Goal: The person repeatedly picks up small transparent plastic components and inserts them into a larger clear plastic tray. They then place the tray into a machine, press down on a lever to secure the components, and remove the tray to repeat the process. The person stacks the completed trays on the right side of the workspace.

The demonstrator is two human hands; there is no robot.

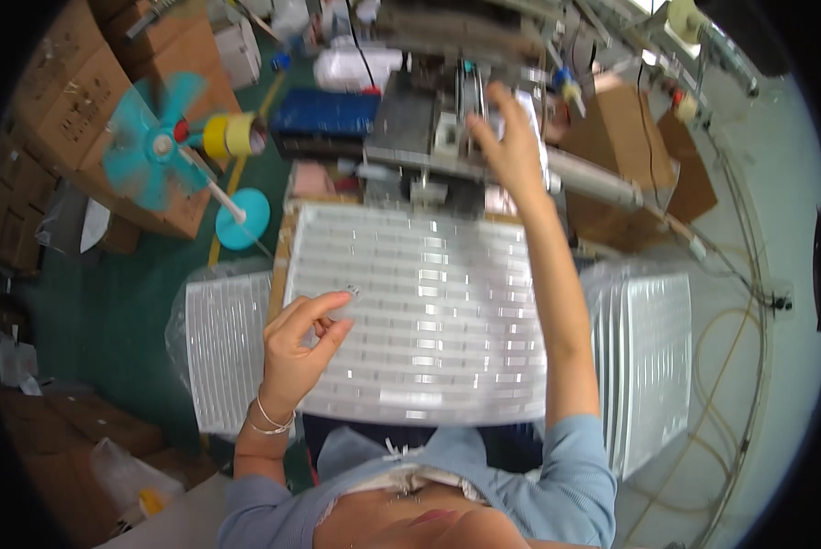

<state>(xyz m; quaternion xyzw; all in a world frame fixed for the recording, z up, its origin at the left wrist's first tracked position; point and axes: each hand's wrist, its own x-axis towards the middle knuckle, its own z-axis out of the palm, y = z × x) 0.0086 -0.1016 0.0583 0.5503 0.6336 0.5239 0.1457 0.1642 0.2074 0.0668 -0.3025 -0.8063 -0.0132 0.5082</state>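
Observation:
A white tray [401, 311] with many narrow ridged rows and shiny strips lies in front of me. My left hand [300, 346] is over its left side, thumb and forefinger apart with a gap between them. Right by the forefinger's tip is a tiny dark-and-clear piece [353, 292], too small to name. My right hand [513, 146] reaches out to the bench machine [419, 119] beyond the tray. Its fingers are stretched and spread beside a metal upright, and nothing shows in them. Whether the fingertips touch the machine I cannot tell.
Stacked white ridged trays stand at my right [648, 366], and another wrapped tray [223, 352] is at my left. A turquoise fan [161, 145] stands at the far left near cardboard boxes [67, 82]. A blue box [326, 112] sits left of the machine; an open carton [625, 137] is on its right.

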